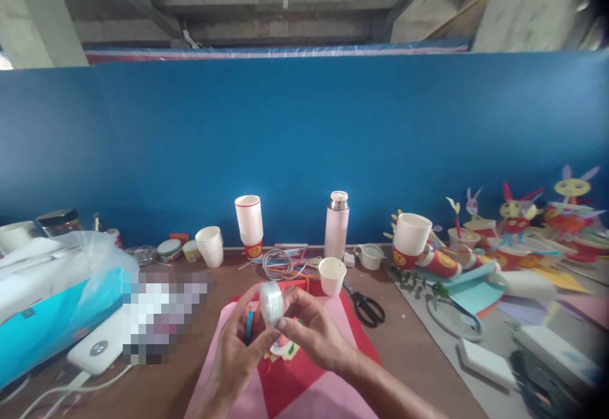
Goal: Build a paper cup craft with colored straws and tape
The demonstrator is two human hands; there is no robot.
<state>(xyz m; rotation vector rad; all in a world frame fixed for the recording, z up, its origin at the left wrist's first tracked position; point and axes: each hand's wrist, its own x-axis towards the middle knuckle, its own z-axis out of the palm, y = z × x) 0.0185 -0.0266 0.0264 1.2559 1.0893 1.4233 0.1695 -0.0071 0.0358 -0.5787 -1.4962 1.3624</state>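
A roll of see-through tape [272, 303] is held up between both hands above the paper. My left hand [240, 327] is closed round its left side. An orange piece and a blue strip [249, 324] show at its palm; whether they are gripped cannot be made out. From the right, the thumb and fingers of my right hand [311, 327] pinch the roll's edge. Below the hands lies a small paper craft piece [284, 347] with yellow and green points, partly hidden by the fingers. Pink and red paper sheets [304, 387] lie under it.
Black-handled scissors [368, 308] and a white paper cup [332, 276] stand close on the right. Behind are stacked cups [248, 222], a pink thermos [337, 225] and coloured pipe cleaners [299, 257]. A power bank [102, 343] lies left; paper-cup crafts [518, 229] crowd the right.
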